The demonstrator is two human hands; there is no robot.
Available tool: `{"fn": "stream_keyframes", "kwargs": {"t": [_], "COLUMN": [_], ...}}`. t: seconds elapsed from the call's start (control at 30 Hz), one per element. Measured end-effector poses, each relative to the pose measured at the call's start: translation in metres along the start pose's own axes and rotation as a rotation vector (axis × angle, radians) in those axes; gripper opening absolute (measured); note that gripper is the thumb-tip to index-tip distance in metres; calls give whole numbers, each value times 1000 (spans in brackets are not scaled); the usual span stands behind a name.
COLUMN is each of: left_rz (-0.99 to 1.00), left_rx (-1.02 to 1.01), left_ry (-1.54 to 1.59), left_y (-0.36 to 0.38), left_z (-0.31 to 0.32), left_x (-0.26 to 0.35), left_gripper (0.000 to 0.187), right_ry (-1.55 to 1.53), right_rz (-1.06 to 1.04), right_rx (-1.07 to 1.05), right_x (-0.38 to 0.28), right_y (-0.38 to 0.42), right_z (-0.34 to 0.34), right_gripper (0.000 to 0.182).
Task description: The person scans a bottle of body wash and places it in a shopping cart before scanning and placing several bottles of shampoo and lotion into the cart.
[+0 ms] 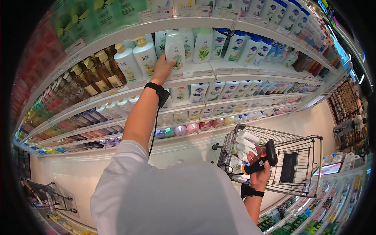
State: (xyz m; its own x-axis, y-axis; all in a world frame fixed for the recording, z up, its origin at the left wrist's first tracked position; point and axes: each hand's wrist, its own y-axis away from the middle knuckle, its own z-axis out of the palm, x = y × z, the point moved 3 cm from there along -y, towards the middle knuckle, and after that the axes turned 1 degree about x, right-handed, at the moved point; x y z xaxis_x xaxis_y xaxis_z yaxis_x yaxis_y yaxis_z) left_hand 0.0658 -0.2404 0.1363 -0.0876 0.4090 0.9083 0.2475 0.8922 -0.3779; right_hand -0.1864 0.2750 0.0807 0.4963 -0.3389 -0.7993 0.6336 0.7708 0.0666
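Note:
My left hand (163,69) reaches to the upper shelf and is closed round the lower part of a white body wash bottle (174,49) with a plant print. The bottle stands upright at the shelf's front, slightly tilted. Similar bottles, one with a green cap (203,45), are behind and to its right; white pump bottles (145,56) stand to its left. Down by the cart, my right hand (259,168) is wrapped round a black and orange barcode scanner (261,162). Black straps sit on both wrists, and a cable runs along my left arm.
A wire shopping cart (297,166) with several white bottles (246,143) stands at my right. Shelves (188,78) of bottles span the front. Another cart (51,196) is at lower left, and more stocked shelves (313,207) are at lower right.

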Motion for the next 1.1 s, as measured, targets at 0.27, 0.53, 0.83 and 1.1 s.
{"fn": "stream_keyframes", "kwargs": {"t": [0.27, 0.53, 0.83, 1.1], "left_rz": [603, 458, 447, 449], "left_rx": [529, -548, -757, -764], "left_ry": [-874, -1484, -1714, -1719], "left_y": [64, 17, -3, 1], "left_z": [16, 74, 76, 62], "left_x": [80, 58, 40, 35], "left_gripper": [46, 26, 21, 18], "right_ry": [-18, -5, 9, 21], "right_rz": [9, 39, 26, 43], "right_rx": [5, -11, 48, 86], "right_x": [8, 11, 14, 19], "right_y": [-5, -7, 3, 3], "right_z": [-2, -2, -15, -26], "right_gripper": [69, 71, 69, 66]}}
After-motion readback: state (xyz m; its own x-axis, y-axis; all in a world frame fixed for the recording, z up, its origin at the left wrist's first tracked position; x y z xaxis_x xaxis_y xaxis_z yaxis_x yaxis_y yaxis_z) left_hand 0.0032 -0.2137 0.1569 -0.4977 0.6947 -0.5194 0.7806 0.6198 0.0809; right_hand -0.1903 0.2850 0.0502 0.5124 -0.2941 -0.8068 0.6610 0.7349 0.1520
